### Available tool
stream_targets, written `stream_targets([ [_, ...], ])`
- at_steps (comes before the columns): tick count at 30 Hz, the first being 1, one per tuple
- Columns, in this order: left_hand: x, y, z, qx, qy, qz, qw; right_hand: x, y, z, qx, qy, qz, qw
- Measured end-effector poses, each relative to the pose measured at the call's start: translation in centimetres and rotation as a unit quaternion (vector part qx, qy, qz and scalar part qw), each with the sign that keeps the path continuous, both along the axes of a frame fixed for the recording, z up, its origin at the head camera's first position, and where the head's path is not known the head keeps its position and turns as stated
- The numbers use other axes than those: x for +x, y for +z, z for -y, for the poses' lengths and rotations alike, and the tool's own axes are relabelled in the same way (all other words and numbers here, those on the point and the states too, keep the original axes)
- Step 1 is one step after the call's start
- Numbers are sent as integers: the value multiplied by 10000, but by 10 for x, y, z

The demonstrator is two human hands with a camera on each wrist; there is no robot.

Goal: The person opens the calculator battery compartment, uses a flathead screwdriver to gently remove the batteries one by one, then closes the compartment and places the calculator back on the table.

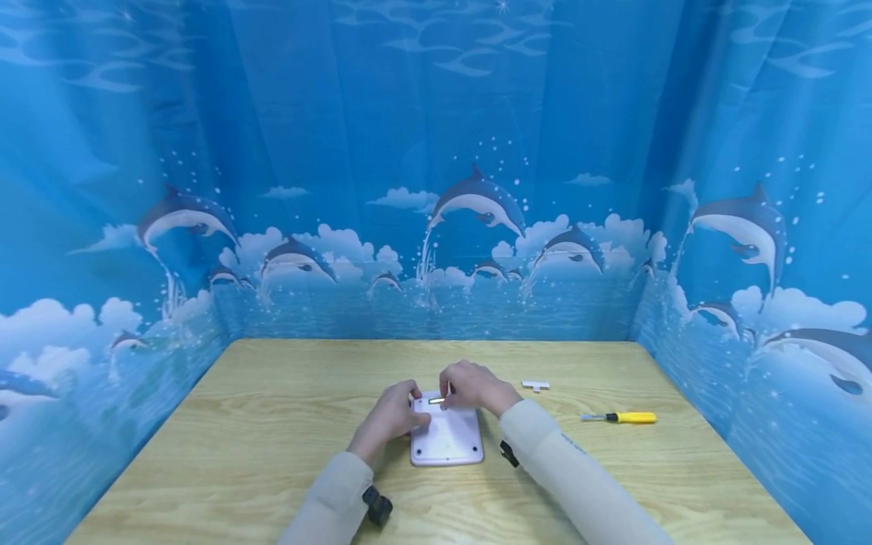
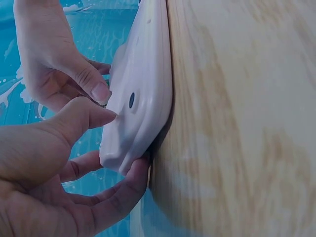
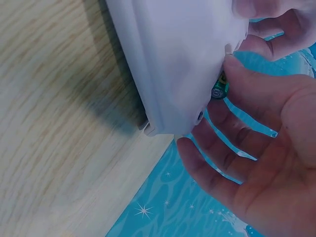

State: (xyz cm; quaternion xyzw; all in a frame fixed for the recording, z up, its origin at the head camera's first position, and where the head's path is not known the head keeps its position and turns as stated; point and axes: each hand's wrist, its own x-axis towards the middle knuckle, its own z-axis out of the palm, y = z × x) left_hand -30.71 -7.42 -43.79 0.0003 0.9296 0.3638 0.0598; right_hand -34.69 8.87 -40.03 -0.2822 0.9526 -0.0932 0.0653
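A flat white device shaped like a calculator (image 1: 447,439) lies on the table with its underside up and dark round spots near its corners. My left hand (image 1: 393,415) grips its left edge, thumb on top and fingers at the side and below. At the far end, my right hand (image 1: 471,384) pinches a small green battery (image 3: 220,87) between thumb and finger. In the head view the battery lies at a slot in the casing, partly covered by the fingers. How deep it sits cannot be told.
A small white battery cover (image 1: 535,385) lies right of the device. Farther right is a screwdriver (image 1: 630,417) with a yellow and black handle. The wooden table (image 1: 286,424) is enclosed by a blue dolphin-print curtain (image 1: 354,174).
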Motion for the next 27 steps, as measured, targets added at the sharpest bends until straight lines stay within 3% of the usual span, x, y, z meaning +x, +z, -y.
stream_targets([
  [19,0,3,0,34,-43,-4,10000,-3,0,-1,-159,-68,296,9994],
  [27,2,3,1,93,-102,-1,9999,-3,-1,0,-50,96,217,9997],
])
